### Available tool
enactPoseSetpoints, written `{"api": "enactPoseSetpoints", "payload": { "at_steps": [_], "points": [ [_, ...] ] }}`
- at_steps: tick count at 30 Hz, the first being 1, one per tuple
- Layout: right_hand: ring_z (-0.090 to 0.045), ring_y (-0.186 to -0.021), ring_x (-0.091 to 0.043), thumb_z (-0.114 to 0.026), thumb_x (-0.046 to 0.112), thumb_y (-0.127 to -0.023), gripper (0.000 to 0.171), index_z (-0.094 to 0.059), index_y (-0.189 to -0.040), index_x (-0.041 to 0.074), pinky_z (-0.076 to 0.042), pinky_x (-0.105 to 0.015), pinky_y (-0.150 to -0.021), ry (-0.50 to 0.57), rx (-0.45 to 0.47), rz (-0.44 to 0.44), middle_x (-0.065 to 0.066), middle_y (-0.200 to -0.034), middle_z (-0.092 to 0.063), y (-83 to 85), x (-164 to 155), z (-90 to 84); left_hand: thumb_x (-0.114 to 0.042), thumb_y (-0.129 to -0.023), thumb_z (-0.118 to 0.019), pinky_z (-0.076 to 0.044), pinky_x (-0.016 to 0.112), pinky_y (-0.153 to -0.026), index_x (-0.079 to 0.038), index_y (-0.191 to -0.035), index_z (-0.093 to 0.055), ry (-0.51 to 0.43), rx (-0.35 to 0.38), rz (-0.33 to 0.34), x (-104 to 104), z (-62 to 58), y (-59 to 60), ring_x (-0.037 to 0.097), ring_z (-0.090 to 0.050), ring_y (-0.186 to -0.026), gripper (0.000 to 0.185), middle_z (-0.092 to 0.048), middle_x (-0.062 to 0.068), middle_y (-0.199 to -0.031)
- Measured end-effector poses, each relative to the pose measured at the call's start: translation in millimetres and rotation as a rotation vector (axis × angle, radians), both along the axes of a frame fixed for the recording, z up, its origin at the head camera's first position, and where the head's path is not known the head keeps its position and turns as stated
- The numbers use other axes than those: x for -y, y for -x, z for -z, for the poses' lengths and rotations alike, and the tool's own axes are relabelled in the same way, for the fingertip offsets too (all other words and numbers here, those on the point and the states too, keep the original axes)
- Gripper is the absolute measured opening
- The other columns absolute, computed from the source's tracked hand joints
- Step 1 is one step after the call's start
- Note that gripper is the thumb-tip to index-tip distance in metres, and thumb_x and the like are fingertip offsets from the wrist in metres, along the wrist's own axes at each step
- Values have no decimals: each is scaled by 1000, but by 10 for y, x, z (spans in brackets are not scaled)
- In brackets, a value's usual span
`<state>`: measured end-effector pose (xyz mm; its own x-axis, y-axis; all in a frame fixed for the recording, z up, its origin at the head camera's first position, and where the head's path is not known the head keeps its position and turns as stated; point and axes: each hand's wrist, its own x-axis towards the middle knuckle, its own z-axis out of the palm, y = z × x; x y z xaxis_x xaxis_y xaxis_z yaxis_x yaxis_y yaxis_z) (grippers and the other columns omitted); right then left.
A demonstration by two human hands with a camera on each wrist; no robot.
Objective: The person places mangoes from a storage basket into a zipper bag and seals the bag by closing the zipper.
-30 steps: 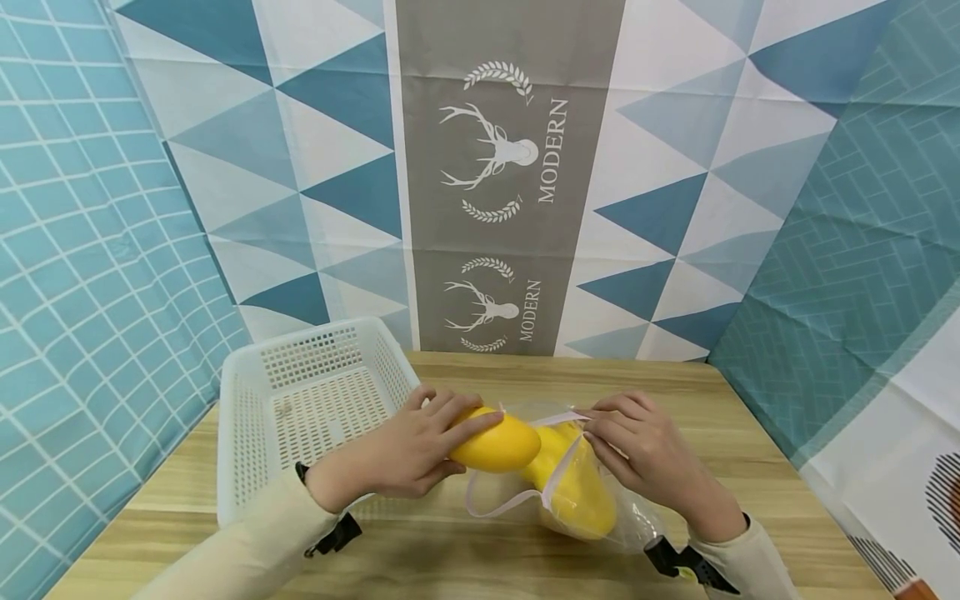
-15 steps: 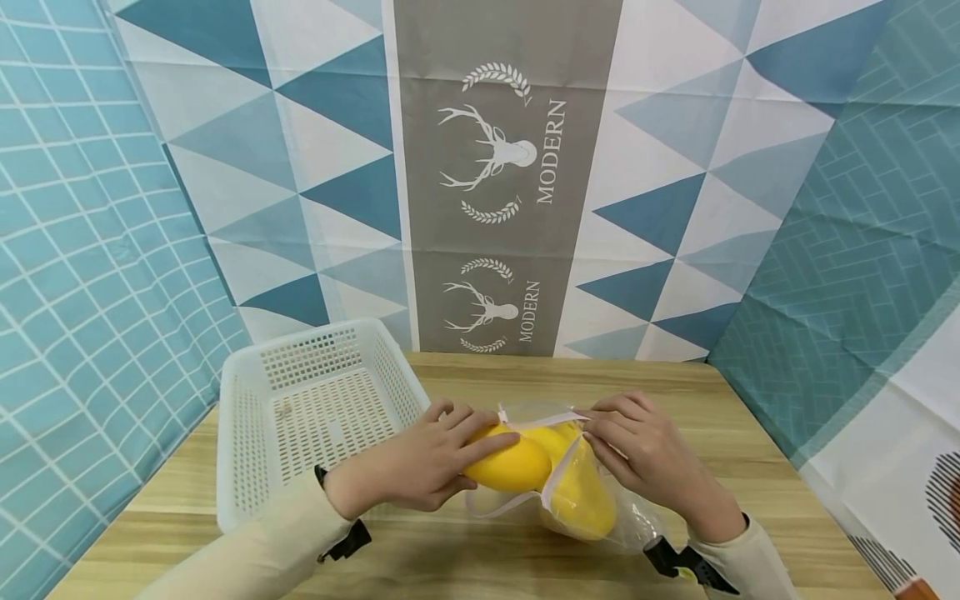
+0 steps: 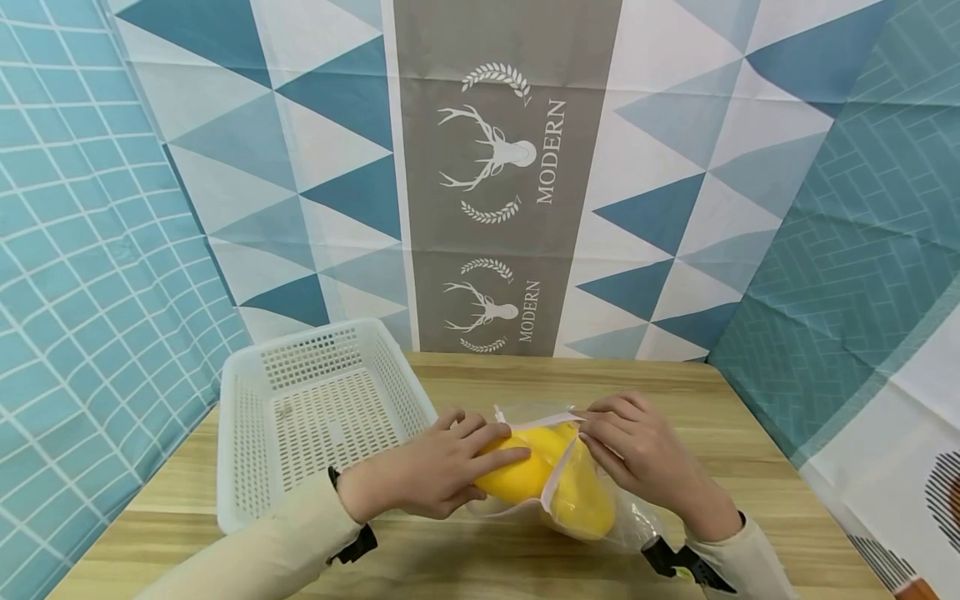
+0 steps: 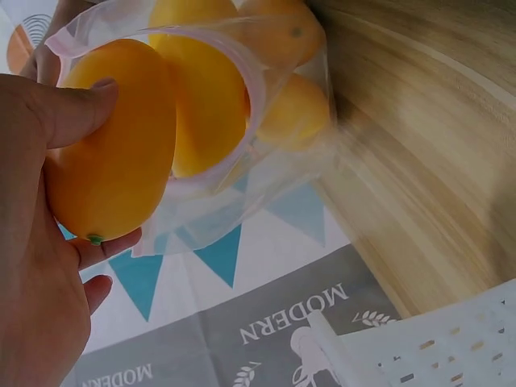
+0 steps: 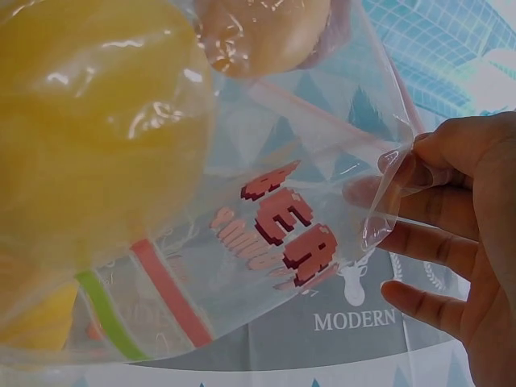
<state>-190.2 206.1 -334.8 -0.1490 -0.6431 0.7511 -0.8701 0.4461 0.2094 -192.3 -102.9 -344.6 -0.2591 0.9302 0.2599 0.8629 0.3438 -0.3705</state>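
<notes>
"As we look down at the table (image 3: 487,375), which container do we have our hands on?"

"Our clear plastic bag (image 5: 290,222). It rests on the wood with its mouth facing left, edged by a pale pink strip (image 3: 557,482). From the right wrist we see red block letters printed on it, plus a red stripe and a green one."

"How is our left hand (image 3: 438,471) placed?"

"Curled round one yellow fruit (image 4: 121,153), thumb on one side and fingers on the other, opened just as wide as the fruit needs. A small green nub shows at one end."

"So is that fruit in or out?"

"It sits right at the bag's mouth, between the two sides of the strip. How far past the edge it reaches, we can't tell."

"What do we see inside already?"

"More yellow fruits (image 3: 581,500), some overlapping, pressed near the plastic. Our left wrist view shows several, two looking more orange through the bag. We can't count them all."

"And our right hand (image 3: 637,450)?"

"Thumb and forefinger are closed together on the plastic at the mouth's edge; the other fingers are partly bent."

"What about the white basket (image 3: 247,450)?"

"It stands upright to the left of the bag, and we can see its floor of small holes. Our left sleeve (image 3: 277,533) passes in front of its near side."
</notes>
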Motion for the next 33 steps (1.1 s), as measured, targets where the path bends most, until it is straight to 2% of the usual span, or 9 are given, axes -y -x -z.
{"api": "enactPoseSetpoints", "payload": {
  "at_steps": [9, 17, 22, 26, 33],
  "points": [
    [-63, -88, -22, -45, 25, -107, 34, -73, -98, 8, -45, -38, -82, 2, -8, -10, -5, -101, -73, 9, 1, 8, -39, -92, -66, -40, 41, -94, -17, -151, -39, 14, 20, 7, -62, 12, -37, 21, -48, -112, 69, -46, 6, -143],
    [-63, -88, -22, -44, 26, -107, 35, -73, -97, 8, -45, -37, -82, -5, -2, 6, -5, -101, -73, 1, 4, 9, -41, -94, -64, -39, 40, -95, -11, -145, -44, -11, 48, 24, -135, 45, -38, 20, -47, -118, 62, -47, 3, -145],
    [-64, -87, -23, -44, 25, -107, 35, -72, -96, 8, -45, -39, -81, 1, -18, 2, -5, -101, -73, -7, 7, 10, -47, -92, -66, -39, 37, -94, -15, -142, -48, -5, -22, 24, -177, 58, -55, 18, -48, -114, 61, -49, 0, -144],
    [-63, -86, -23, -45, 25, -107, 34, -73, -97, 8, -46, -39, -80, 10, -23, 4, -5, -101, -73, -14, 16, 8, -50, -93, -63, -40, 36, -95, -17, -143, -48, 19, -93, 6, -214, 70, -73, 17, -50, -114, 62, -48, 0, -145],
    [-64, -84, -22, -45, 25, -107, 34, -74, -99, 7, -47, -40, -78, 22, -31, 13, -5, -99, -73, -22, 32, 2, -53, -96, -57, -40, 32, -90, -16, -145, -47, 37, -187, 22, -257, 116, -69, 15, -51, -116, 62, -50, -1, -144]
  ]
}}
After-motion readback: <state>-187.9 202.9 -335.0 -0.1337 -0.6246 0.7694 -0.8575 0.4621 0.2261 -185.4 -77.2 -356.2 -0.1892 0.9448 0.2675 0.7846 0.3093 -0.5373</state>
